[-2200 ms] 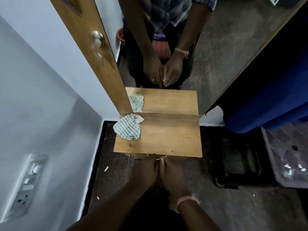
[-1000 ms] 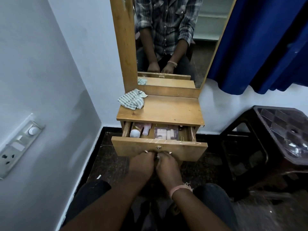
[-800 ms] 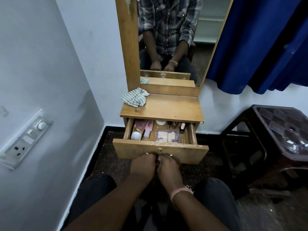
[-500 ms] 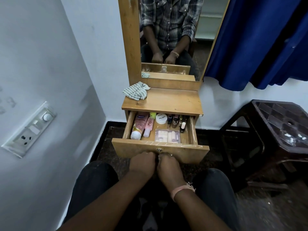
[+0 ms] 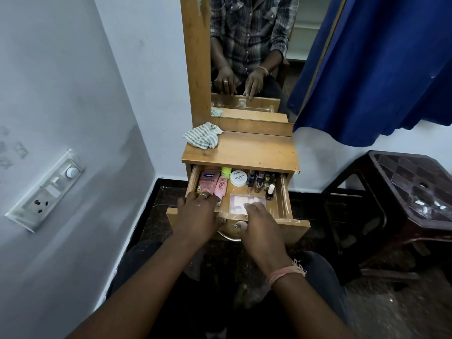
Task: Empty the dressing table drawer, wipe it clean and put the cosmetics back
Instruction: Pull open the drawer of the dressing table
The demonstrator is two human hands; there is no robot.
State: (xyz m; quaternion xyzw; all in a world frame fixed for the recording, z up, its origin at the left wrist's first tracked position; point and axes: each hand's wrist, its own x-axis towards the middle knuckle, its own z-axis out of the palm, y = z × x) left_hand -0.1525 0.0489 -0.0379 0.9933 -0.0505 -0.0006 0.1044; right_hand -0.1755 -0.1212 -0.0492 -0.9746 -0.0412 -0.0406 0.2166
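Both bare forearms are reaching forward and down, side by side, a little apart. The left hand (image 5: 198,211) is lying palm down, fingers spread and loosely curled, a ring showing on one finger. The right hand (image 5: 259,222) is also palm down, fingers bent forward, thumb tucked toward the left hand. A pale thread band (image 5: 285,274) is circling the right wrist. Neither hand is visibly gripping anything; the fingertips are partly hidden.

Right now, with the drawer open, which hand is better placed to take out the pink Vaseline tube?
Left, probably. The left hand already reaches over the drawer's left side, fingertips at the pink Vaseline tube. The right hand hovers over the clear flat case, farther away.
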